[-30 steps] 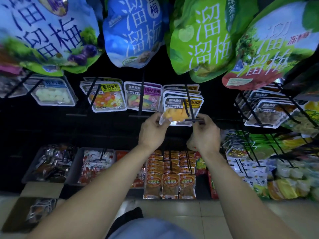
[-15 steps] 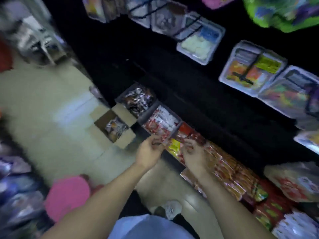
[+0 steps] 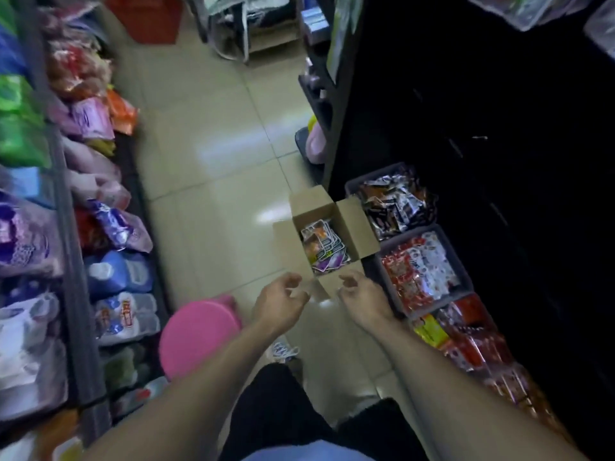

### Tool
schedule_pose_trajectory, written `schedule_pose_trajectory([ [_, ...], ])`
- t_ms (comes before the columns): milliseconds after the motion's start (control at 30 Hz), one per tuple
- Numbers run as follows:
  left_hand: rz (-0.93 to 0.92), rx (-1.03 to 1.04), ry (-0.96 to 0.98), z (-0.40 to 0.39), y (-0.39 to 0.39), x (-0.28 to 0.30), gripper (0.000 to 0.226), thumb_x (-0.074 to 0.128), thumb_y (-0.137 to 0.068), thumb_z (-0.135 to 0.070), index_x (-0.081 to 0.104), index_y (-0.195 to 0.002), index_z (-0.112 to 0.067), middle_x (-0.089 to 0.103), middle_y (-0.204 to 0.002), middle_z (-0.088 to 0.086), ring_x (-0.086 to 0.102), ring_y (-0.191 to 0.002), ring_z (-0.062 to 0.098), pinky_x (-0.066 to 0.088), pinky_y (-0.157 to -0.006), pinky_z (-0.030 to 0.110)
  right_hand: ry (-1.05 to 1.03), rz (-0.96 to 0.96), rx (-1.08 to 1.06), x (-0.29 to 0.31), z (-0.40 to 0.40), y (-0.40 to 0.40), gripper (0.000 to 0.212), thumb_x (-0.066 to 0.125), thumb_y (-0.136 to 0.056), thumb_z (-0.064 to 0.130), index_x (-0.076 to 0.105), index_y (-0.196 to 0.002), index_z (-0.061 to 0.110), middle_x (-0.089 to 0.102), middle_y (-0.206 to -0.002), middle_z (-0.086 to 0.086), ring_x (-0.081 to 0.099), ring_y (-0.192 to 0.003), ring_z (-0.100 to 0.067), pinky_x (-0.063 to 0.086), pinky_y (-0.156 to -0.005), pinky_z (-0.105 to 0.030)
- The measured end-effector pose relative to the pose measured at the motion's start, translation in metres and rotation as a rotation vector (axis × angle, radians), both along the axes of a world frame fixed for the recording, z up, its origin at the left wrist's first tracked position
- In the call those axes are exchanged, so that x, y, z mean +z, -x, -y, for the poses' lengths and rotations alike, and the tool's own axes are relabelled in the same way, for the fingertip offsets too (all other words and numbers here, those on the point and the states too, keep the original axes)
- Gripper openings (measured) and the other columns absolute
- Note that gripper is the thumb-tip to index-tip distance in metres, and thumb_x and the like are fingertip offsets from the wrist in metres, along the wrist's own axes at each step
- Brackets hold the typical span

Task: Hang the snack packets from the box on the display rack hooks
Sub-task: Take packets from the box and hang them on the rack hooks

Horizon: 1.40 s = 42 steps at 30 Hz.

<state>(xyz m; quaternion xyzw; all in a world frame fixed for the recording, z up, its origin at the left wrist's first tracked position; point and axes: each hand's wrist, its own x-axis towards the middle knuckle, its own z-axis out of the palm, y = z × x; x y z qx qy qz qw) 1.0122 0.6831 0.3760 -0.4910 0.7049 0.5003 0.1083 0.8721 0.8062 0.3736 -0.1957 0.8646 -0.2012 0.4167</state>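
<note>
Down on the floor (image 3: pixel 213 181) of the shop aisle sits the box (image 3: pixel 327 239), a brown cardboard one with its flaps folded open, right beside the dark rack (image 3: pixel 499 128). Snack packets (image 3: pixel 324 246) lie inside it in a loose pile, so there is more hanging to do. How many are left is hard to tell, because the pile is small in the view and a bit blurry. The person reaches both arms down toward the box. The left hand (image 3: pixel 279 302) hovers just near the closest flap, with its fingers loosely curled and nothing in them. The right hand (image 3: pixel 361 296) is just beside it, also loosely curled and holding nothing. Neither hand touches a packet yet. Next to the box, grey bins (image 3: pixel 466 277) at the foot of the rack hold other packets in red and in black and white. The hooks of the rack cannot be seen well from here, so nobody can tell how many packets already hang there. A pink stool (image 3: pixel 199 341) stands near the person's legs. The job looks like it is somewhere in the middle, and the next step is likely to pick a packet out of the box.
</note>
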Motion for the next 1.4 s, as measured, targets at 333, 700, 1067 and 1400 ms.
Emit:
schedule_pose_trajectory([
  [333,-0.019,-0.21,0.121,0.071,0.102,-0.187,0.05,0.07,-0.092,-0.032,0.057,-0.14,-0.02,0.056,-0.143,0.006,0.054,-0.128,0.025,0.043,-0.1,0.029,-0.2,0.006,0.022,-0.226,0.093,0.079,0.038,0.063,-0.093,0.025,0.062,-0.131,0.027,0.069,-0.128,-0.003,0.064,-0.114,-0.027,0.053,-0.09,-0.032],
  [700,0.048,-0.348,0.557,0.088,0.141,-0.437,0.095,0.069,-0.09,-0.043,0.013,-0.164,-0.019,-0.021,-0.171,0.005,-0.031,-0.153,0.029,-0.008,-0.127,0.047,-0.258,-0.075,0.048,-0.5,0.171,0.155,0.105,0.083,-0.079,0.04,0.018,-0.161,0.026,0.03,-0.162,-0.01,0.036,-0.146,-0.035,0.039,-0.115,-0.047],
  [1067,-0.136,-0.195,0.545,0.078,0.149,-0.462,0.095,0.074,-0.08,-0.021,0.025,-0.161,-0.015,-0.007,-0.173,0.008,-0.024,-0.156,0.027,0.016,-0.125,0.06,0.016,-0.066,-0.061,-0.538,0.205,0.135,0.054,0.055,-0.099,0.041,0.04,-0.148,0.025,0.043,-0.152,-0.015,0.04,-0.142,-0.036,0.038,-0.112,-0.044],
  [1400,-0.054,-0.338,0.487,0.088,0.14,-0.451,0.101,0.068,-0.092,-0.03,-0.002,-0.164,-0.018,-0.028,-0.168,0.001,-0.039,-0.149,0.025,0.002,-0.128,0.051,-0.054,-0.001,-0.271,-0.51,0.199,0.131,0.028,0.074,-0.089,0.026,0.069,-0.115,0.018,0.071,-0.116,-0.011,0.066,-0.112,-0.031,0.048,-0.084,-0.03],
])
